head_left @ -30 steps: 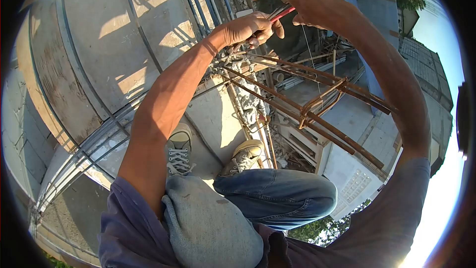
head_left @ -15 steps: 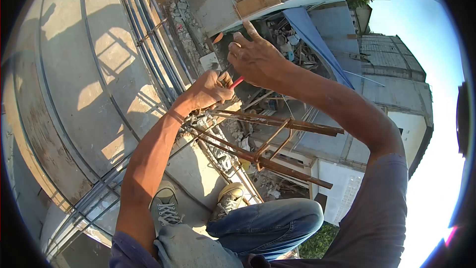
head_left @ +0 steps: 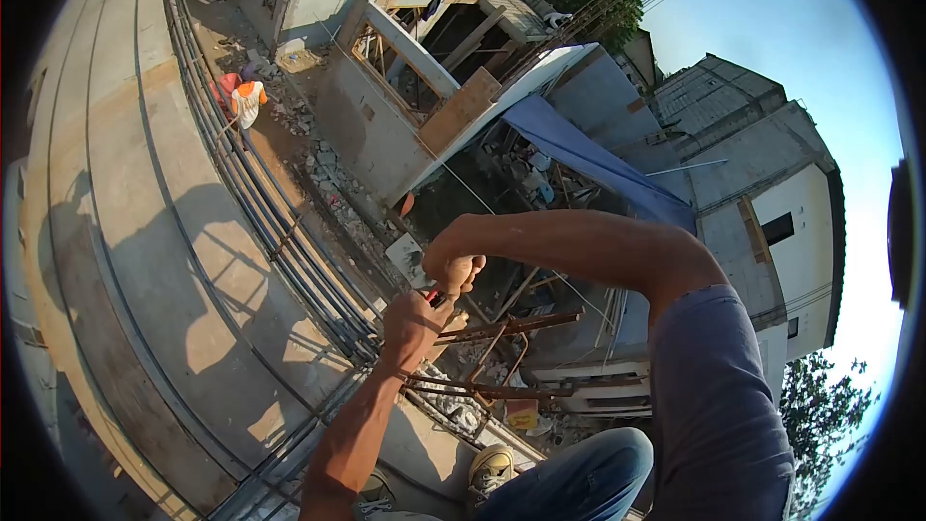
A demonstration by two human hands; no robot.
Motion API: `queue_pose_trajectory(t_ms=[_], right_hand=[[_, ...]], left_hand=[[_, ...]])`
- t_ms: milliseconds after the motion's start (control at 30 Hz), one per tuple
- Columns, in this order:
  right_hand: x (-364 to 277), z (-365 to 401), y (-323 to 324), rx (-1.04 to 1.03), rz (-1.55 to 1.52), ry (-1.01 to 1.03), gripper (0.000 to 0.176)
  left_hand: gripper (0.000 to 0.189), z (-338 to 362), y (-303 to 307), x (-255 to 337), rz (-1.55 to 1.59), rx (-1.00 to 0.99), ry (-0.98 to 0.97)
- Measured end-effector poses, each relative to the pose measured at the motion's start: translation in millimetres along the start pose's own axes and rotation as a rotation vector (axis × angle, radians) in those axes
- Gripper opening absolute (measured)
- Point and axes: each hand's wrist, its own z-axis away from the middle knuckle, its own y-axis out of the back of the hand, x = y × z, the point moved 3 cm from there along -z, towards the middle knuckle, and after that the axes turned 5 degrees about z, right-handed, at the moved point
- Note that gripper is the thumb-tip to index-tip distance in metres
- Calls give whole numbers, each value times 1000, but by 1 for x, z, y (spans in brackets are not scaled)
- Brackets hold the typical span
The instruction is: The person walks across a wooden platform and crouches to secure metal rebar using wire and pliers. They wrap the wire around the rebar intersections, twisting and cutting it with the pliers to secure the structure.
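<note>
Hands (head_left: 412,326) with red handle (head_left: 432,297) between

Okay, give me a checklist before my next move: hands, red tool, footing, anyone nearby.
1. Left hand closed on red tool: ok.
2. Tool's tip in view: cannot tell, hidden by the hands.
3. Right hand holding something: cannot tell.
4. Gloves on: not ok, both hands bare.
5. Both shoes firmly planted: cannot tell, one mostly hidden.
6. Person in orange and white away from your hands: ok.

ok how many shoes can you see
2: one beside the jeans, the other partly hidden by the left forearm. Any on the distant person are too small to tell.
</note>
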Motion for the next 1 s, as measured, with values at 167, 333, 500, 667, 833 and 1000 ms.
queue_pose_trajectory(t_ms=[167, 333, 500, 667, 833, 1000], right_hand=[[-19, 29, -4, 212, 105, 58, 37], [-31, 26, -20, 1160, 722, 131, 31], [-29, 16, 6, 481, 445, 180, 22], [-30, 24, 18, -163, -82, -79, 26], [-45, 36, 16, 825, 629, 162, 32], [10, 20, 23, -65, -462, 184, 39]], left_hand=[[35, -25, 15, -17, 587, -585, 61], [29, -33, 31, -16, 1063, -1009, 254], [32, -21, 27, -20, 836, -843, 127], [26, -6, 17, -11, 586, -415, 92], [37, -28, 27, -36, 984, -875, 79], [67, -22, 27, -43, 739, -657, 14]])
